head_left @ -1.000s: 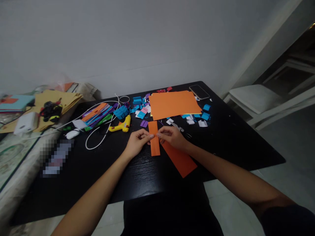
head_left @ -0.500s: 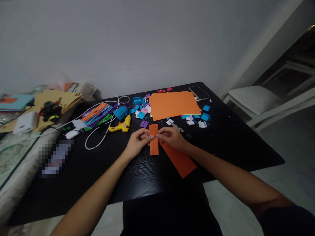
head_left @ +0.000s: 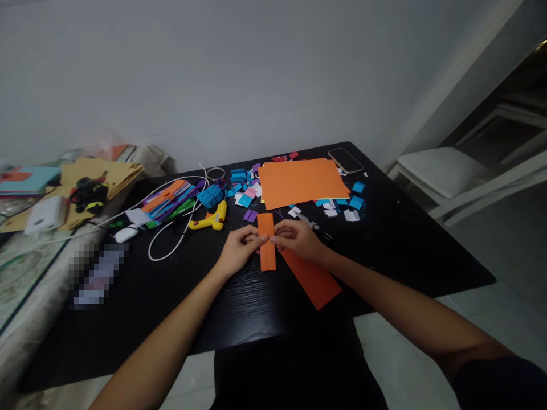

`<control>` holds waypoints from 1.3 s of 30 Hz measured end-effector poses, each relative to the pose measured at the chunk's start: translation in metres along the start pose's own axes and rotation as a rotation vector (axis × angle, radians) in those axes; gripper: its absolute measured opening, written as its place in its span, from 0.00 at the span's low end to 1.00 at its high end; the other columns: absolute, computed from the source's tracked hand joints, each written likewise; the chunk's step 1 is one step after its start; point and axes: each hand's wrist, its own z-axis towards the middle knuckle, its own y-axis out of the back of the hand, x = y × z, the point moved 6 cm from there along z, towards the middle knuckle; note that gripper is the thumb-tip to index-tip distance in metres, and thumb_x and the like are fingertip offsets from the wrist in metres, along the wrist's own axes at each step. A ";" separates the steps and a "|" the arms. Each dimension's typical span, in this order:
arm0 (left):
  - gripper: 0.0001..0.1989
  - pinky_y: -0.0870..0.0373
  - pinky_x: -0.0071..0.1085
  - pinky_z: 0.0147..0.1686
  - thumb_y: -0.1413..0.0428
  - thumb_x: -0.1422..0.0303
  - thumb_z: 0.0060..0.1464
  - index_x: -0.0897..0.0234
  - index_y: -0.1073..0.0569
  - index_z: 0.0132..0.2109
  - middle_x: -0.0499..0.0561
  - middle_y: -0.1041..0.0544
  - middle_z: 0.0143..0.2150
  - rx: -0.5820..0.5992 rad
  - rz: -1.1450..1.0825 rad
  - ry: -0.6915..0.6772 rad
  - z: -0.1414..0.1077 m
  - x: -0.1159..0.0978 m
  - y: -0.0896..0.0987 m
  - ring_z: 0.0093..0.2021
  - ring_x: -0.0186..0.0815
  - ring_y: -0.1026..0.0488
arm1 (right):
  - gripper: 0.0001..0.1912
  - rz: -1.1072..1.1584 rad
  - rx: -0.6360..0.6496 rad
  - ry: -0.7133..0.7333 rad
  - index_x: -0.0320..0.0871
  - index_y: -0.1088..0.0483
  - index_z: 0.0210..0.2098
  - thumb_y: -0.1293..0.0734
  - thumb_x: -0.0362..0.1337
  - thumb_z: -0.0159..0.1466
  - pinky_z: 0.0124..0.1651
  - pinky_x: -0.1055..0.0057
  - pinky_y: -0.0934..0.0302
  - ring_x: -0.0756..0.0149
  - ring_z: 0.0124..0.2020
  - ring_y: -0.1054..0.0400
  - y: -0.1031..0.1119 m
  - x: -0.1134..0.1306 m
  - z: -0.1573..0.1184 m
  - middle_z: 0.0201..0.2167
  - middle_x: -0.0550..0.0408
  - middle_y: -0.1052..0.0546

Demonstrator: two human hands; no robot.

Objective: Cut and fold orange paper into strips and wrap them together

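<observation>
A narrow orange paper strip point(head_left: 266, 256) stands lengthwise between my hands, above the near part of the table. My left hand point(head_left: 240, 248) pinches its left edge, thumb across the front. On the opposite edge, my right hand point(head_left: 301, 239) grips the strip between thumb and curled fingers. Beneath the right hand lies a larger, darker orange paper piece point(head_left: 314, 282), slanting toward the table's front edge; its upper end is hidden by that hand. Scissors point(head_left: 314, 225) lie just beyond the right hand, partly covered by it.
Orange sheets point(head_left: 303, 182) lie at the back among blue, white and purple paper scraps point(head_left: 247, 200). Left of my hands are a yellow glue gun point(head_left: 213, 218), a white cable point(head_left: 160, 257) and a pile of coloured strips point(head_left: 171, 199). A phone point(head_left: 345, 160) rests at the far right corner.
The strip's top has tilted very slightly to the left. Both hands keep their grip in nearly the same place.
</observation>
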 end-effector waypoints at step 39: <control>0.14 0.27 0.25 0.27 0.30 0.64 0.50 0.66 0.23 0.41 0.45 0.23 0.25 -0.012 -0.040 -0.013 -0.002 0.001 0.001 0.23 0.29 0.26 | 0.14 0.000 -0.034 0.020 0.47 0.25 0.46 0.26 0.39 0.60 0.35 0.67 0.24 0.63 0.32 0.21 0.003 0.009 -0.003 0.37 0.54 0.17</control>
